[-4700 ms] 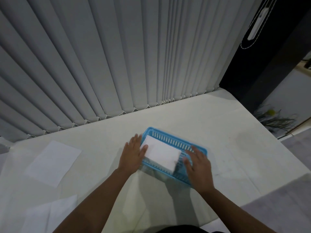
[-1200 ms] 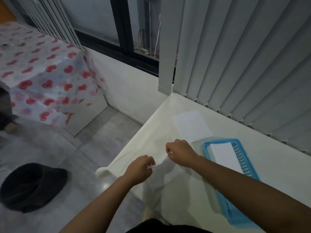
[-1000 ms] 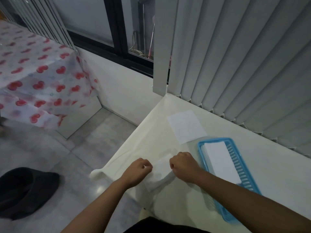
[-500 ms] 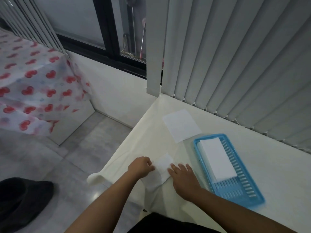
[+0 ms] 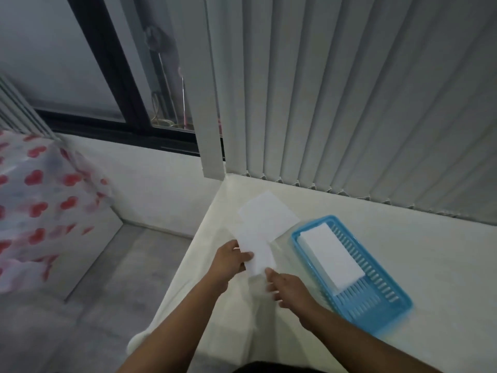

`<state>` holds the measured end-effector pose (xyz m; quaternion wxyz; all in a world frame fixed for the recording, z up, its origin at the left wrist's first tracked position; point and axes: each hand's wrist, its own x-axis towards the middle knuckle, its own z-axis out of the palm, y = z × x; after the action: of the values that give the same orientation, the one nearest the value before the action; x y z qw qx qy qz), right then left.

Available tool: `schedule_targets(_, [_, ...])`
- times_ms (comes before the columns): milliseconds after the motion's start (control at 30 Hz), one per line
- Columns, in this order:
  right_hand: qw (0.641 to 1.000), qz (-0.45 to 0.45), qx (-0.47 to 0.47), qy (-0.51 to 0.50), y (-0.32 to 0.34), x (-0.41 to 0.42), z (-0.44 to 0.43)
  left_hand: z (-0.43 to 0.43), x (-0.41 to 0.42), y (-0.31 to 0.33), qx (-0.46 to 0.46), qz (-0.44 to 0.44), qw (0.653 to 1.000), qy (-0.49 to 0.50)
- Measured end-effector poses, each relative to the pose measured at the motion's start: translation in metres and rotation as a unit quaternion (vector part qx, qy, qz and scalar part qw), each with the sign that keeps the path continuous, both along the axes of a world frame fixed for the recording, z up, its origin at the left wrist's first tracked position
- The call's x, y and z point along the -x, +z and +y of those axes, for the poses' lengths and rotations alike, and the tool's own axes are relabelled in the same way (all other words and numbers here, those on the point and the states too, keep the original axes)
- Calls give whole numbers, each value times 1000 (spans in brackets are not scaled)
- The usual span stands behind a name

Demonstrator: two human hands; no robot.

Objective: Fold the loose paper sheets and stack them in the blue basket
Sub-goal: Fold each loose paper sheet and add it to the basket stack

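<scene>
My left hand pinches the left edge of a folded white sheet and holds it lifted a little above the table. My right hand is just below the sheet's near end, fingers loosely spread, the index tip at the paper's corner. To the right lies the blue basket with a stack of folded white sheets in its far half. One loose flat sheet lies on the table beyond the held one, partly hidden by it.
The white table has its left edge and near-left corner close to my hands, with grey floor below. Vertical blinds hang along the far side. A table covered in a red-heart cloth stands at the left.
The sheet was pressed flat on the table by both hands; now my left hand has lifted it and carried it toward the basket. My right hand has come off its top.
</scene>
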<state>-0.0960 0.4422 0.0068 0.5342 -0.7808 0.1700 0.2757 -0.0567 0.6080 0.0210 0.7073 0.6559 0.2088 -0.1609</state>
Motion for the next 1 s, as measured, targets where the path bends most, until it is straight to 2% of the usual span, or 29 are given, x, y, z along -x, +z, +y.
schedule_targets(133, [977, -1, -131, -169, 16, -17, 13, -13, 0, 9, 81, -36, 996, -13])
schedule_targets(200, [962, -30, -144, -230, 23, -25, 11, -18, -3, 11, 108, -30, 994, -18])
schedule_targets(400, [956, -77, -99, -264, 30, -30, -10, -22, -36, 13, 123, -19, 992, -4])
schedule_targets(567, [909, -62, -188, -367, 27, -20, -36, -55, -52, 15, 129, -24, 991, -29])
schedule_targets(633, [901, -69, -175, -390, 24, -18, -44, -72, -54, 13, 127, -29, 990, -50])
schedule_targets(800, [888, -115, -76, -438, 19, -14, -68, -102, -67, 4, 103, -11, 992, -74])
schedule_targets(1000, [879, -105, -23, -464, 13, -6, -98, -109, -96, 0, 48, 20, 994, -94])
